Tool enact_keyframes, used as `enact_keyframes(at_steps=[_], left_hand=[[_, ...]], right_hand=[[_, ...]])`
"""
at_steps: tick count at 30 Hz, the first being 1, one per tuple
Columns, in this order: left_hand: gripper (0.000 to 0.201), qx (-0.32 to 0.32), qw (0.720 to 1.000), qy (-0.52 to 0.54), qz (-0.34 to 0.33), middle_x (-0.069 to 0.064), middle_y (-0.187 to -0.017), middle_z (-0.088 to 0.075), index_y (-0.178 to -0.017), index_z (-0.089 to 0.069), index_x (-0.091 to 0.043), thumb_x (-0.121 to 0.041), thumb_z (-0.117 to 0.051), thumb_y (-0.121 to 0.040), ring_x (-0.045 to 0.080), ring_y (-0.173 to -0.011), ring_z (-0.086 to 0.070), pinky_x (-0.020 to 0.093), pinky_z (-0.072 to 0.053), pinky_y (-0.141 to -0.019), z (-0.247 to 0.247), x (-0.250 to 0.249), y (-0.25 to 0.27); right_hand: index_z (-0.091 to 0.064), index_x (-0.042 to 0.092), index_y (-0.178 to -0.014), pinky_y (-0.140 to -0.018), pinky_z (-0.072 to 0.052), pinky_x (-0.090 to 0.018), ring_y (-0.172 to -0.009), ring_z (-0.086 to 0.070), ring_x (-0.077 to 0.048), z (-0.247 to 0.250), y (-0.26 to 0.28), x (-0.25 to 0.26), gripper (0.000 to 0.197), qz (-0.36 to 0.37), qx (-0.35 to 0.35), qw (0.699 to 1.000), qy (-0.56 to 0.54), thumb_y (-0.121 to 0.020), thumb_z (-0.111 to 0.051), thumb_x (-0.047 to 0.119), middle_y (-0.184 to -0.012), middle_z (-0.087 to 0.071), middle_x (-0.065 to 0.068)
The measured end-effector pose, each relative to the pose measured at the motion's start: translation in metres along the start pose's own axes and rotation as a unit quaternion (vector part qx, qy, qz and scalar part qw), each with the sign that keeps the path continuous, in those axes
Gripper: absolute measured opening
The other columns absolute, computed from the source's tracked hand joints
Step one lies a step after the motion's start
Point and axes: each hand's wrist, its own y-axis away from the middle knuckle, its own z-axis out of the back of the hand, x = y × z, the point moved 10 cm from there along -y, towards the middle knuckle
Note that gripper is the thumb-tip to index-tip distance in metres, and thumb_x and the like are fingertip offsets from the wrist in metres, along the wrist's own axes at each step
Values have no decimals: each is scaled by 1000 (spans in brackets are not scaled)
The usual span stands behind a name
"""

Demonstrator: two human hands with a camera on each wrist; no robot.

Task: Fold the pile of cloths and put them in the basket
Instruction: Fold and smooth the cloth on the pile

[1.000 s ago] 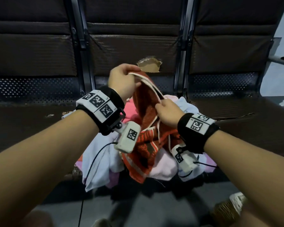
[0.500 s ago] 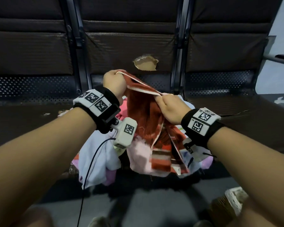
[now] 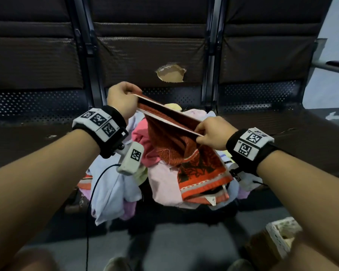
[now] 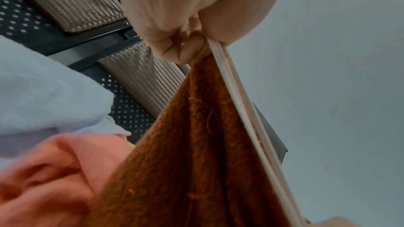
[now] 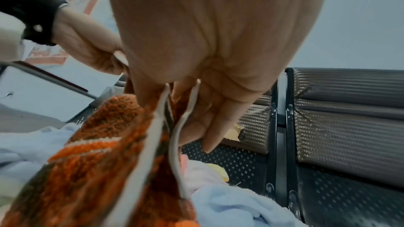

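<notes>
An orange patterned towel (image 3: pixel 186 153) with white edges hangs doubled between my two hands above the pile of cloths (image 3: pixel 160 180). My left hand (image 3: pixel 123 100) pinches its two white edges at the upper left; in the left wrist view the left hand's curled fingers (image 4: pixel 186 49) clamp the towel (image 4: pixel 196 161). My right hand (image 3: pixel 209 133) pinches the same edges lower right; the right wrist view shows the right hand's fingers (image 5: pixel 196 123) on the towel (image 5: pixel 98 170). The edge is stretched taut. The pile holds pink, light blue, white and yellow cloths on a dark seat.
A row of dark padded seats (image 3: pixel 155 45) stands behind the pile, the middle backrest torn (image 3: pixel 170 74). A woven basket (image 3: pixel 280 233) shows partly at the lower right, by my right forearm. Grey floor (image 3: pixel 164 247) lies in front.
My hands have drawn apart, the left rising to the left and the right moving right. The towel's doubled edge is now pulled straight, and its striped lower end hangs over the pile.
</notes>
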Motion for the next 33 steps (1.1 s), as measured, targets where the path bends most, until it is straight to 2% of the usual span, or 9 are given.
enact_keyframes(at_steps=[4,8,14,16,18,21,24,29,33], left_hand=[[22,4,991,54,121,12,-76,-69,-93,-69,-1,0,-47,-87,24,-64,-72,29,-57,-51,-1,29,0],[36,65,947,211,233,0,-46,-50,-65,-54,-9,9,-38,-92,3,-31,-40,12,-29,-34,-18,40,10],[25,196,945,181,191,-5,-59,-51,-74,-62,-18,-6,-55,-94,2,-47,-44,11,-36,-47,-31,22,14],[21,199,943,182,195,2,-77,-64,-89,-69,-12,-4,-50,-96,10,-67,-61,18,-50,-68,-32,25,18],[23,163,943,193,217,7,-83,-64,-95,-66,-7,2,-45,-98,15,-72,-63,23,-53,-71,-27,34,18],[20,128,933,230,246,13,-85,-57,-95,-62,-5,9,-48,-91,19,-68,-60,26,-52,-65,-19,39,14],[25,136,938,215,238,14,-104,-59,-114,-63,-12,-7,-57,-90,26,-93,-57,35,-46,-88,-9,34,7],[26,99,949,196,227,9,-75,-58,-100,-72,-13,-4,-49,-92,19,-62,-54,31,-49,-70,5,46,6],[25,70,954,202,208,11,-79,-63,-102,-77,-10,-4,-55,-92,19,-63,-59,25,-55,-60,14,50,4]], right_hand=[[-76,20,-96,-69,-30,-27,-93,-62,-31,12,-1,2,21,31,-47,998,19,-89,-58,28,-93,-66,-4],[-63,18,-74,-67,-37,-35,-87,-62,-38,24,0,-11,26,21,-96,995,22,-95,-51,30,-87,-66,-15],[-67,18,-77,-66,-36,-31,-83,-63,-33,18,6,-36,33,-4,-84,996,13,-99,-48,33,-76,-64,-6],[-51,21,-60,-64,-33,-32,-78,-61,-33,20,6,-38,46,-6,-99,995,10,-103,-42,37,-68,-56,-4],[-40,25,-57,-64,-31,-32,-75,-60,-33,27,5,-34,49,12,-119,993,12,-104,-40,41,-66,-54,-3],[-54,23,-66,-63,-41,-36,-74,-59,-29,32,3,-24,41,57,-113,992,22,-100,-50,47,-69,-56,1],[-70,19,-89,-74,-50,-39,-83,-61,-23,28,5,-17,25,89,-86,992,13,-93,-63,42,-84,-61,3],[-64,14,-78,-67,-45,-36,-80,-60,-28,8,9,-11,29,90,-52,993,59,-95,-53,36,-79,-61,-3],[-67,13,-80,-65,-35,-32,-77,-60,-26,9,11,4,34,128,-71,989,39,-100,-49,34,-77,-64,-2]])
